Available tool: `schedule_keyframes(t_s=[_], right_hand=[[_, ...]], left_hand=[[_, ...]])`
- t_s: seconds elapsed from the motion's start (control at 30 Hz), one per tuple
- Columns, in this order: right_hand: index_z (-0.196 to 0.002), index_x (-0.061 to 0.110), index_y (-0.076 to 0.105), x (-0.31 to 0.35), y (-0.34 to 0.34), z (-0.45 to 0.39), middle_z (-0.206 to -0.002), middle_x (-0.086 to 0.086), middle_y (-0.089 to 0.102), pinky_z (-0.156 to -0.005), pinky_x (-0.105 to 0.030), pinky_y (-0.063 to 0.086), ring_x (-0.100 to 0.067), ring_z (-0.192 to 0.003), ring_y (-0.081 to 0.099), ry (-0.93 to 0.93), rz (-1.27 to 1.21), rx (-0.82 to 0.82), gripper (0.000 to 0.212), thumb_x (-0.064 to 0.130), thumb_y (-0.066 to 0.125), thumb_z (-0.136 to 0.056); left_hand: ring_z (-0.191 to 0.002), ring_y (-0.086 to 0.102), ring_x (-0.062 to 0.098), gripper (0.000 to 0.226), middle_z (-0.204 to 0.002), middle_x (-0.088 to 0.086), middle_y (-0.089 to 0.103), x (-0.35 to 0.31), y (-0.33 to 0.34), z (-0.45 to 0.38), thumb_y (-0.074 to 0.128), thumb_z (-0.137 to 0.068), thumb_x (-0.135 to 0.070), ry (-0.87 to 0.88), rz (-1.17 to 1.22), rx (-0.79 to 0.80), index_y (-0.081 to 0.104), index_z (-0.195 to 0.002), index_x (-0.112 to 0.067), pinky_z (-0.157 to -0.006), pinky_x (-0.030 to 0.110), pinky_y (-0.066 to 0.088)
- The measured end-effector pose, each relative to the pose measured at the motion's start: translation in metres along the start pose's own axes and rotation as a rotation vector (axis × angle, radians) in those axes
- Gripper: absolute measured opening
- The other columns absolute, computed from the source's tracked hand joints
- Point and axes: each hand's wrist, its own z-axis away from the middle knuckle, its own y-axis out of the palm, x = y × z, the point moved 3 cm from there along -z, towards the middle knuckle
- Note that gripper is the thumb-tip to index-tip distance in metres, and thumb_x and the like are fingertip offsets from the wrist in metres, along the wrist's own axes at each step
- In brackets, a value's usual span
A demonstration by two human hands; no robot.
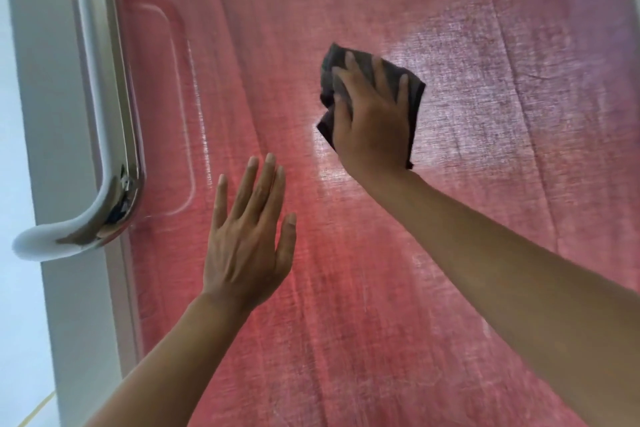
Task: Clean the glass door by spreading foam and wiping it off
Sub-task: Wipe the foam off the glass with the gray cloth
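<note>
- Your right hand (372, 118) presses a dark cloth (414, 94) flat against the glass door (485, 28), fingers spread over it, toward 1 o'clock of centre.
- Your left hand (247, 243) is open at 7 o'clock, fingers straight, holding nothing.
- A metal handle (114, 135) sits at 9 o'clock.
- A red curtain (363, 340) shows behind the glass.

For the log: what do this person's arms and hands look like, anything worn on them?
Both forearms are bare as far as the frame shows: no sleeves, gloves, watch or bracelet. The left hand and the right hand carry no visible rings, and the nails are short and unpainted. No markings or tattoos show on either arm. Anything above the forearms lies outside the frame.
</note>
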Motion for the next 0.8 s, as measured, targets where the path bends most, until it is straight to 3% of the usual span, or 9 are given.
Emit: schedule_keyframes(t_s=[0.17, 0.23, 0.3, 0.43, 0.5, 0.63, 0.7, 0.8], right_hand=[[-0.131, 0.017, 0.068, 0.017, 0.004, 0.060, -0.152, 0.004, 0.053, -0.124, -0.055, 0.018, -0.025, -0.150, 0.037, -0.392, -0.035, 0.152, 0.030, 0.020, 0.053, -0.104], [-0.131, 0.017, 0.067, 0.002, -0.004, 0.069, -0.152, 0.004, 0.053, -0.124, -0.055, 0.020, -0.023, -0.150, 0.037, -0.466, -0.015, 0.198, 0.030, 0.019, 0.053, -0.105], [-0.133, 0.018, 0.065, -0.012, -0.008, 0.046, -0.155, 0.003, 0.050, -0.123, -0.056, 0.017, -0.024, -0.151, 0.034, -0.362, 0.018, 0.168, 0.033, 0.020, 0.050, -0.104], [-0.141, 0.019, 0.058, -0.014, -0.004, 0.006, -0.160, 0.003, 0.042, -0.127, -0.055, 0.008, -0.026, -0.155, 0.025, 0.062, 0.013, 0.008, 0.038, 0.022, 0.043, -0.107], [-0.141, 0.019, 0.059, -0.001, 0.002, 0.020, -0.160, 0.002, 0.043, -0.126, -0.055, 0.009, -0.028, -0.154, 0.026, -0.010, -0.005, 0.028, 0.038, 0.022, 0.046, -0.105], [-0.135, 0.017, 0.065, 0.010, 0.004, 0.061, -0.153, 0.004, 0.053, -0.125, -0.055, 0.018, -0.024, -0.151, 0.035, -0.449, -0.006, 0.174, 0.033, 0.020, 0.051, -0.105], [-0.133, 0.016, 0.066, 0.013, 0.006, 0.052, -0.151, 0.004, 0.054, -0.125, -0.054, 0.019, -0.024, -0.150, 0.038, -0.440, -0.016, 0.167, 0.032, 0.020, 0.049, -0.106], [-0.133, 0.018, 0.065, 0.037, 0.021, 0.012, -0.153, 0.003, 0.052, -0.126, -0.053, 0.014, -0.025, -0.151, 0.036, -0.271, -0.053, 0.110, 0.032, 0.024, 0.044, -0.109]], left_hand=[[-0.158, 0.015, 0.026, 0.061, -0.169, 0.010, 0.023, 0.000, -0.001, 0.000, 0.039, -0.104, -0.029, -0.001, 0.010, -0.004, 0.030, -0.159, -0.004, -0.127, 0.059, 0.013], [-0.158, 0.015, 0.026, 0.060, -0.168, 0.010, 0.024, 0.000, -0.001, 0.000, 0.039, -0.104, -0.029, -0.007, 0.014, -0.008, 0.031, -0.159, -0.004, -0.127, 0.059, 0.013], [-0.158, 0.015, 0.026, 0.060, -0.168, 0.010, 0.023, 0.000, -0.002, 0.001, 0.038, -0.104, -0.030, -0.010, 0.012, -0.010, 0.032, -0.158, -0.004, -0.127, 0.058, 0.012], [-0.159, 0.013, 0.025, 0.061, -0.169, 0.009, 0.021, 0.000, -0.001, 0.000, 0.037, -0.105, -0.031, -0.016, 0.007, 0.008, 0.029, -0.159, -0.005, -0.128, 0.056, 0.010], [-0.158, 0.014, 0.025, 0.060, -0.169, 0.009, 0.022, 0.000, -0.002, 0.001, 0.037, -0.105, -0.031, -0.016, 0.007, 0.012, 0.030, -0.159, -0.005, -0.128, 0.056, 0.010], [-0.158, 0.017, 0.024, 0.060, -0.168, 0.008, 0.026, 0.004, -0.007, -0.001, 0.038, -0.105, -0.031, -0.022, 0.043, -0.024, 0.032, -0.159, -0.006, -0.127, 0.057, 0.014], [-0.158, 0.017, 0.025, 0.060, -0.168, 0.009, 0.026, 0.014, -0.010, -0.008, 0.038, -0.105, -0.032, -0.056, 0.023, -0.064, 0.032, -0.159, -0.006, -0.127, 0.057, 0.013], [-0.159, 0.012, 0.024, 0.061, -0.169, 0.009, 0.021, 0.035, -0.014, -0.025, 0.035, -0.104, -0.032, -0.154, -0.040, -0.077, 0.029, -0.160, -0.007, -0.128, 0.055, 0.010]])
